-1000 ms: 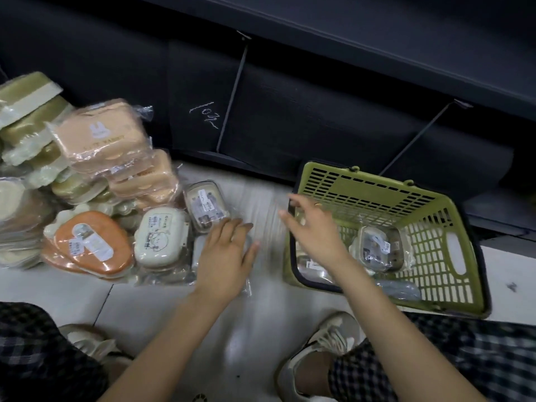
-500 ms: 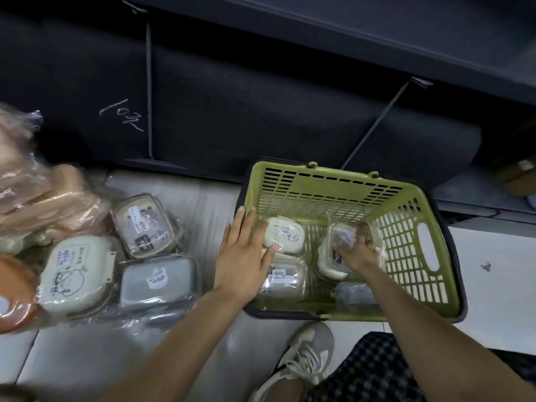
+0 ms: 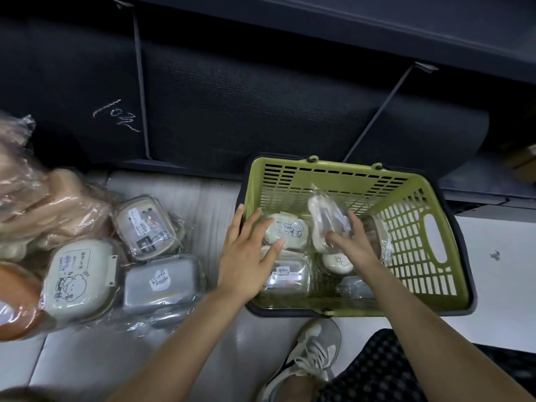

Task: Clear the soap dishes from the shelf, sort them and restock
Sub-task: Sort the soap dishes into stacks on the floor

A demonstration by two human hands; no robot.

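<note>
The sorting step looks to be in hand: both hands are down in the green basket (image 3: 406, 216) on the floor (image 3: 174, 358), and the dark shelf (image 3: 261, 117) behind it stands bare where it shows.

The left hand (image 3: 246, 262) reaches over the basket's near left corner with its fingers straight and spread. The fingertips lie on a cream soap dish (image 3: 290, 230) with a printed label, and the palm covers part of a clear-wrapped soap dish (image 3: 287, 275) just below it. It rests on them rather than gripping.

The right hand (image 3: 352, 242) is deeper in the basket, fingers bent over a white wrapped soap dish (image 3: 324, 219) that stands tilted against the others. Whether it has a real hold on it or is only nudging it, I cannot tell; the plastic film blurs the contact. A small round dish (image 3: 338, 262) lies just below that hand, and more wrapped ones lie at the basket's near edge.

Outside the basket, to the left on the floor, lies a sorted-looking pile (image 3: 87, 256): a cream lidded dish, a grey one, a clear one behind, and tan and orange ones further left, all in plastic wrap.

The next move probably calls for picking one dish out of the basket and matching it to its kind in the pile. The film is slippery and the dishes lean on each other, so a firm grip around the body of one dish, not the loose wrap, seems wise.
</note>
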